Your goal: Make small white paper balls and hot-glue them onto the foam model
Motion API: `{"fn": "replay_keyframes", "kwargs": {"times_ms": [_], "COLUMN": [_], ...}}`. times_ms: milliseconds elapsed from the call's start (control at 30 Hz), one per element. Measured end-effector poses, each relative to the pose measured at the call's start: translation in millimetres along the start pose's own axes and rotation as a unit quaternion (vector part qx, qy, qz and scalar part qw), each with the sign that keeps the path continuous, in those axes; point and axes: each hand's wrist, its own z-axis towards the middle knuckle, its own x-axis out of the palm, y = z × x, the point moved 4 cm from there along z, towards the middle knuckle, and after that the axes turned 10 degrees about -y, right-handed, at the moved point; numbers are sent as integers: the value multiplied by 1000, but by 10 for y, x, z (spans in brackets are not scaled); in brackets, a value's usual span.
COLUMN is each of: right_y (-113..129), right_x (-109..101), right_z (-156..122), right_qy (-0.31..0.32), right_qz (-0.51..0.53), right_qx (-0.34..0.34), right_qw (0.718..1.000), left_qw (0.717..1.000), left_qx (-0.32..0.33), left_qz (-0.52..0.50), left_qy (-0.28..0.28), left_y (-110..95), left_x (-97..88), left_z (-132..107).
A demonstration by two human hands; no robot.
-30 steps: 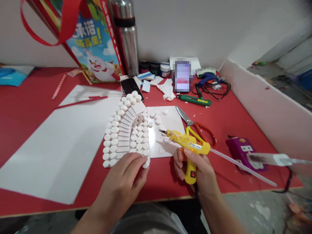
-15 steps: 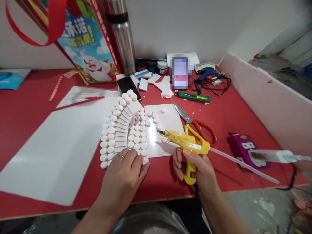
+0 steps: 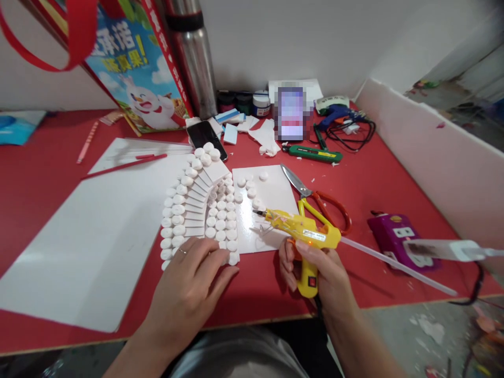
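Note:
My right hand [image 3: 321, 270] is wrapped round the grip of a yellow hot glue gun [image 3: 301, 231]. Its nozzle points left over a small white board [image 3: 271, 210] that carries a few white round pieces. A clear glue stick [image 3: 397, 266] sticks out of the gun's back to the right. My left hand [image 3: 189, 286] lies flat, fingers spread, on the near end of a curved white foam stair model [image 3: 199, 205] edged with several white round pieces.
Red-handled scissors [image 3: 323, 202], a green utility knife [image 3: 313, 153], a purple device [image 3: 394, 236], a black phone [image 3: 207, 137], a steel flask [image 3: 189, 58], a printed bag [image 3: 129, 68], a large white sheet [image 3: 90, 236] and a red pencil [image 3: 122, 165] lie on the red table [image 3: 374, 178].
My left hand slid a little left along the model's near edge. The view shifted slightly; the glue gun stays held in about the same place.

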Motion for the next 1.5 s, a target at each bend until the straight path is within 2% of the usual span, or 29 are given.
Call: {"fn": "replay_keyframes", "kwargs": {"times_ms": [133,300,467,700,900,1000,1133,1267,1500], "right_y": [-4,-12,-8,-11,-24,-17,-15,-26,-14], "right_x": [-9,-17,-15,-28,-35,-22,-24,-34,-20], "right_z": [2,5,11,1,19,26,26,25,21], "right_qy": [-6,-3,-7,-9,1,6,-1,-2,7], "right_qz": [6,13,13,10,10,9,7,3,6], "right_qx": [3,0,-3,-5,-6,-9,-16,-19,-26], "right_qw": [1000,1000,1000,1000,1000,1000,1000,1000,1000], "left_qw": [999,1000,999,999,997,997,995,995,996], "left_qx": [-12,6,-19,-19,-47,-18,32,34,42], "left_qz": [-45,-29,-33,-25,-27,11,60,72,65], "left_qy": [17,-10,-31,-28,-60,-75,-71,-59,-33], "left_y": [36,41,53,40,123,107,28,11,15], "left_x": [27,103,123,99,-57,-98,-20,64,84], "left_z": [-50,-71,-70,-43,-177,-283,-370,-372,-339]}}
